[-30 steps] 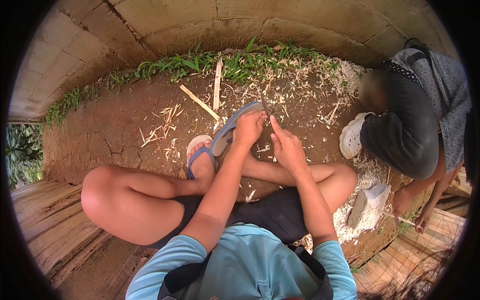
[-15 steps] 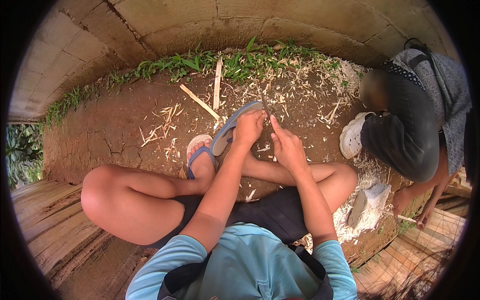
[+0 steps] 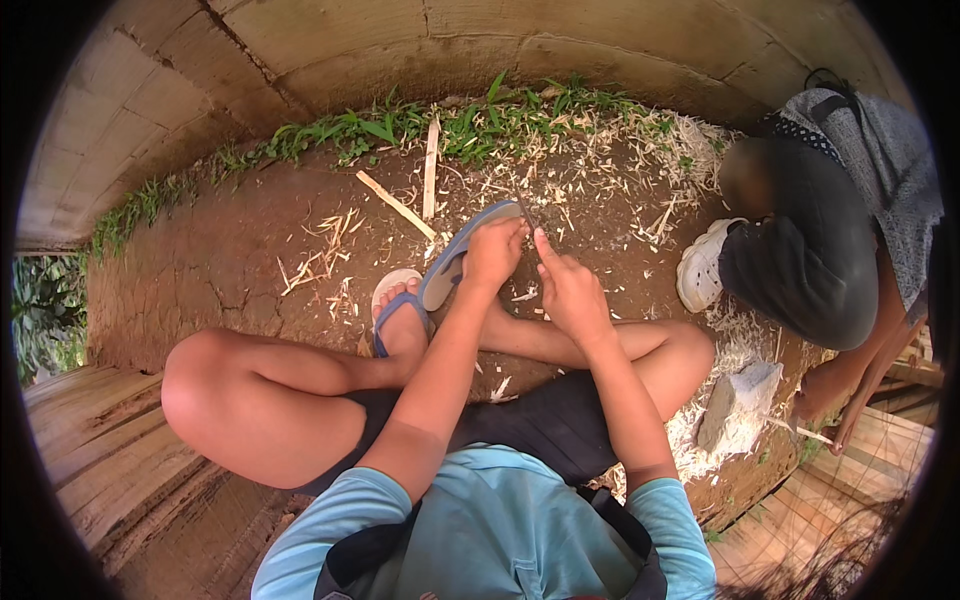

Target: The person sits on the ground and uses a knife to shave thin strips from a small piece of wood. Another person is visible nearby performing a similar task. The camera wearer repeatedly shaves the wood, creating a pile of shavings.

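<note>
My right hand [image 3: 574, 298] is closed, its index finger stretched along a thin dark knife blade [image 3: 527, 213]; the handle is hidden in the fist. Close on its left, my left hand [image 3: 493, 255] is closed in a pinch against whatever lies by the blade, too small to make out. That hand rests over a blue-edged flip-flop [image 3: 436, 283], tilted up on my crossed foot. A second flip-flop with a blue strap [image 3: 386, 312] is on my other foot, flat on the ground.
Two pale wood strips [image 3: 431, 168] and many shavings [image 3: 325, 252] lie on the brown soil. Grass [image 3: 375, 125] lines a block wall [image 3: 480, 45]. At right crouches another person [image 3: 800, 260] in a pale clog [image 3: 705, 268], beside a rough stone block [image 3: 742, 405].
The knife blade has shifted slightly left and nearer, with my right hand turning a little. My left hand stays almost in place. The other person's hand has moved slightly.
</note>
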Motion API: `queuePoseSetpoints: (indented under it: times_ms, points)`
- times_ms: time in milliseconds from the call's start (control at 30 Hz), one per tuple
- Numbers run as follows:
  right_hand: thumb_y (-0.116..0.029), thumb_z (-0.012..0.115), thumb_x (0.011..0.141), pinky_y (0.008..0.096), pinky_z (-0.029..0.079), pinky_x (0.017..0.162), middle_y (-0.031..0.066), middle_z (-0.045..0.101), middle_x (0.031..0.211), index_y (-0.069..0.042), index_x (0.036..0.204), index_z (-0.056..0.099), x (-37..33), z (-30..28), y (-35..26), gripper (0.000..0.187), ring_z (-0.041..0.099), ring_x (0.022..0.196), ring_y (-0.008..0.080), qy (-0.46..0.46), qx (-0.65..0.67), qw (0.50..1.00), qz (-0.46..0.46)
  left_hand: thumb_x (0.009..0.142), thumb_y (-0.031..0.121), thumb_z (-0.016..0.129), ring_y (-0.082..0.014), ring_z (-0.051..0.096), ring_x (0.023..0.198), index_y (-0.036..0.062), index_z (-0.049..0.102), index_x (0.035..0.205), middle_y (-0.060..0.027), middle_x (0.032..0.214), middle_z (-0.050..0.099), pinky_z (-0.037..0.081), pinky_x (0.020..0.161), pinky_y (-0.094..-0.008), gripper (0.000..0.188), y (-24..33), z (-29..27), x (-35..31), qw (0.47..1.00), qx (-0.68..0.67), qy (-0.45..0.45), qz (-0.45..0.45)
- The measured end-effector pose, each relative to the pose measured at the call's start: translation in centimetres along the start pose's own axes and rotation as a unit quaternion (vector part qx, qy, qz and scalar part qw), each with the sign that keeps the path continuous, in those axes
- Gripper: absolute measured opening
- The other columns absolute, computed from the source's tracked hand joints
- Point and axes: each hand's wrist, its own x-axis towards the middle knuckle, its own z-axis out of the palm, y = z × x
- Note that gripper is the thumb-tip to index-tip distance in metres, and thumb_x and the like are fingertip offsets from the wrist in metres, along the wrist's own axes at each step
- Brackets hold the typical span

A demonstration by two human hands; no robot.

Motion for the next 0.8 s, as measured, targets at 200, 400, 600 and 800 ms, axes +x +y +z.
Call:
queuePoseSetpoints:
  times_ms: [200,400,600,800]
  points:
    - [-0.013,0.055,0.088,0.0508,0.051,0.066,0.0207,0.063,0.084,-0.023,0.136,0.049,0.3,0.0,0.5,0.05,0.062,0.072,0.042,-0.005,0.028,1.0,0.005,0.084,0.013,0.061,-0.0373,0.062,0.083,0.004,0.069,0.094,-0.0168,0.09,0.066,0.049,0.074,-0.043,0.015,0.4,-0.3,0.1,1.0,0.001,-0.019,-0.007]
    - [-0.012,0.055,0.088,0.0511,0.051,0.068,0.0213,0.064,0.085,-0.023,0.135,0.05,0.2,-0.2,0.4,0.049,0.062,0.073,0.0426,-0.006,0.037,0.999,0.002,0.084,0.013,0.061,-0.0374,0.062,0.082,0.0043,0.07,0.095,-0.0171,0.09,0.066,0.049,0.074,-0.0428,0.016,0.6,-0.8,0.0,0.999,0.018,-0.027,-0.002]
    - [-0.013,0.054,0.088,0.0512,0.051,0.071,0.0217,0.064,0.088,-0.023,0.135,0.05,0.0,-0.5,0.3,0.047,0.062,0.077,0.0432,-0.018,0.049,0.999,0.017,0.084,0.015,0.062,-0.0381,0.062,0.08,0.0042,0.07,0.095,-0.0183,0.088,0.066,0.049,0.073,-0.0429,0.017,0.8,-0.8,-0.1,0.999,0.025,-0.028,0.0]
    - [-0.013,0.052,0.089,0.0519,0.05,0.074,0.0215,0.064,0.091,-0.021,0.135,0.05,0.2,-0.8,0.3,0.046,0.062,0.08,0.0434,-0.034,0.032,0.999,0.021,0.084,0.016,0.063,-0.0384,0.062,0.078,0.0043,0.07,0.095,-0.0197,0.086,0.066,0.049,0.073,-0.0429,0.017,0.5,-0.8,0.1,0.999,0.031,-0.033,-0.003]
